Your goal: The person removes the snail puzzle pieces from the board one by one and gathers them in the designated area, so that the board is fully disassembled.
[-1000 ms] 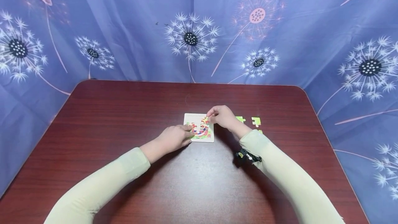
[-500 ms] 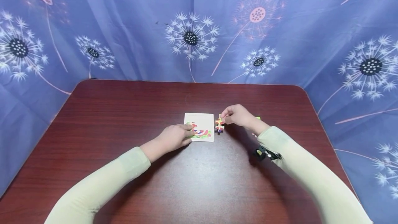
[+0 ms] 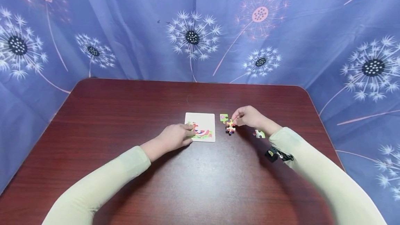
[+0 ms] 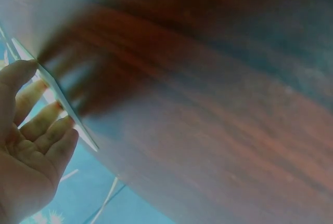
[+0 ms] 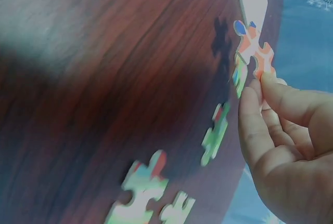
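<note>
In the head view, a white-framed jigsaw board (image 3: 207, 121) lies mid-table, with several colourful pieces along its lower part. My left hand (image 3: 176, 135) rests on its left side, fingers reaching over the printed pieces. The left wrist view shows the thumb and fingertips touching the edge of the board (image 4: 65, 102). To the right of the board, my right hand (image 3: 249, 116) pinches a red, yellow and white jigsaw piece (image 3: 231, 126) between thumb and fingertips. Seen from the right wrist, this knobbed piece (image 5: 253, 47) is held above the table, its shadow falling beside it.
Loose jigsaw pieces lie around my right hand: a green one with a pink spot (image 3: 223, 117) behind the held piece, and a white and green one (image 3: 259, 134) near the wrist. More pieces (image 5: 139, 190) show in the right wrist view. A blue flowered curtain (image 3: 140, 44) surrounds the brown table (image 3: 125, 114).
My right hand has moved right, away from the board, carrying the pinched piece out of it. More of the board's white base shows. My left hand has stayed in place.
</note>
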Demonstrator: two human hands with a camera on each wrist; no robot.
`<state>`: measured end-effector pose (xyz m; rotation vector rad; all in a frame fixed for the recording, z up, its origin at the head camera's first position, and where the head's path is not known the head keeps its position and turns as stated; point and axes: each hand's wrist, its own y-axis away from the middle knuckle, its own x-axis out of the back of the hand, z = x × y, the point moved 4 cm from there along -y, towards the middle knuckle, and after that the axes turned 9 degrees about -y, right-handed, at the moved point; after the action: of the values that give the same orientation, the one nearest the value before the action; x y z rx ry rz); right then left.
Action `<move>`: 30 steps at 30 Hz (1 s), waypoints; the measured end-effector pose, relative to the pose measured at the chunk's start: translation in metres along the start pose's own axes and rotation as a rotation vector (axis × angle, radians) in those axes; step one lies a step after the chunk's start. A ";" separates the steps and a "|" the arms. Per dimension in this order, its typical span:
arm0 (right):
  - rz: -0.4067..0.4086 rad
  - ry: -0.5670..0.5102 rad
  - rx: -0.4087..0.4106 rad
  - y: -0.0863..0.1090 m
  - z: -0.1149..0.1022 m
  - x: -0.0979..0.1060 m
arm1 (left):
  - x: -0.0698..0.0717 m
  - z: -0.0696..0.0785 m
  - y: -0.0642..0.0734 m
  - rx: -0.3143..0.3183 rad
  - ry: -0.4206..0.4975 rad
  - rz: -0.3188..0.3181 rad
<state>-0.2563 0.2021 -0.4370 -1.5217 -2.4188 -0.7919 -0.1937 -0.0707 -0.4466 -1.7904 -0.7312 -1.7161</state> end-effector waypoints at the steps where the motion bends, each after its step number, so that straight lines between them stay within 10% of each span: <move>1: -0.001 0.005 -0.007 0.001 0.001 0.002 | 0.000 -0.001 0.000 0.006 0.004 -0.004; 30: 0.018 0.068 -0.030 0.017 0.027 0.022 | 0.001 0.001 0.001 0.015 -0.019 -0.011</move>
<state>-0.2482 0.2393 -0.4443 -1.4998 -2.3524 -0.8648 -0.1920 -0.0707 -0.4457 -1.7984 -0.7611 -1.6983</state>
